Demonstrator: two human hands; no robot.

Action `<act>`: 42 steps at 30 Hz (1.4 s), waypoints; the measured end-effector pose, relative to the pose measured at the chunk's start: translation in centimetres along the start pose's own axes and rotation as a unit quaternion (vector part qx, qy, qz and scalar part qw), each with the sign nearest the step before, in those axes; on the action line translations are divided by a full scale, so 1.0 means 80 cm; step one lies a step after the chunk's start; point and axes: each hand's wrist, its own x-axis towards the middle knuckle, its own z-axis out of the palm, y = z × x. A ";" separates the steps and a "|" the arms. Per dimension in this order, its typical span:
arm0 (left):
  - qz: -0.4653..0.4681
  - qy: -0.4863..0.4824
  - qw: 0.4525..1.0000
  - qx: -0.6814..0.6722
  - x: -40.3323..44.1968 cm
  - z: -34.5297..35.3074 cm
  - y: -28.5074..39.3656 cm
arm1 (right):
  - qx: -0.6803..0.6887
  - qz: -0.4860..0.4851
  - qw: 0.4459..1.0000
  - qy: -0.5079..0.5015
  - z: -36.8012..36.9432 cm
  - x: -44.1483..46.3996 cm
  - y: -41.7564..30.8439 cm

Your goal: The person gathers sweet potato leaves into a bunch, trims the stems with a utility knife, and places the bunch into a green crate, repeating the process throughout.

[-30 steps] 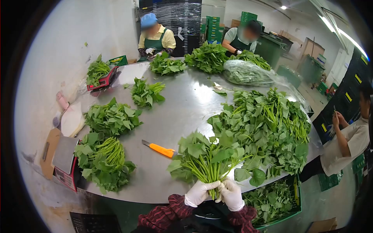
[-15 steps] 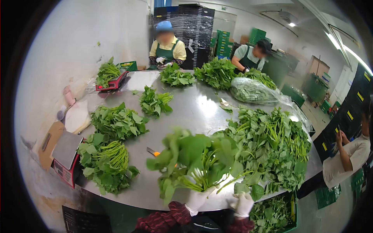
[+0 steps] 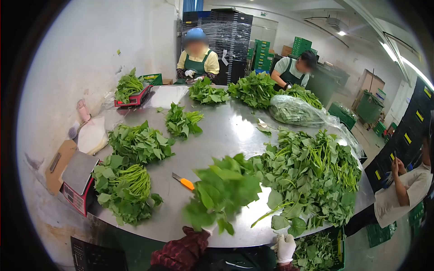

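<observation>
Hidden, white-gloved left hand [image 3: 209,230] seems wrapped around a leafy green bunch [image 3: 224,187] at six o'clock; white-gloved right hand [image 3: 285,248] is curled at five; green bundles [image 3: 139,142] at nine look done, leafy green heap [image 3: 312,180] at four is left

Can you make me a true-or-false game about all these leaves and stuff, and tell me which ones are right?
1. The knife has an orange handle. True.
2. The right hand is holding the knife. False: the knife lies on the table.
3. The right hand wears a white glove. True.
4. The leafy bunch beside the knife is purple. False: the leafy bunch is green.
5. The far red scale has greens on it. True.
</observation>
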 end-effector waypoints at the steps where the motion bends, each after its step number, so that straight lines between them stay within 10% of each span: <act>1: 0.045 -0.002 0.995 0.094 0.014 -0.019 0.010 | -0.003 -0.027 1.000 -0.006 0.003 0.001 0.002; 5: 0.208 -0.002 0.866 0.454 0.078 -0.095 0.043 | -0.038 -0.018 0.998 -0.044 0.004 0.000 -0.001; 10: 0.306 0.061 0.799 0.514 0.111 -0.132 0.044 | -0.022 -0.016 0.997 -0.066 0.006 -0.009 0.002; 21: 0.265 0.037 0.883 0.385 0.103 -0.127 0.083 | -0.092 -0.033 0.987 -0.129 0.016 -0.019 0.006; 27: 0.351 0.032 0.836 0.421 0.099 -0.126 0.109 | -0.079 -0.039 0.993 -0.078 0.011 -0.016 -0.031; 30: 0.441 -0.027 0.753 0.487 0.100 -0.128 0.117 | -0.105 -0.190 0.974 0.063 -0.031 0.037 -0.031; 35: 0.544 -0.102 0.685 0.474 0.105 -0.134 0.143 | -0.010 -0.256 0.966 0.035 -0.016 -0.007 -0.216; 42: 0.658 -0.157 0.578 0.457 0.102 -0.123 0.180 | -0.361 -0.540 0.695 -0.310 0.065 0.020 -0.259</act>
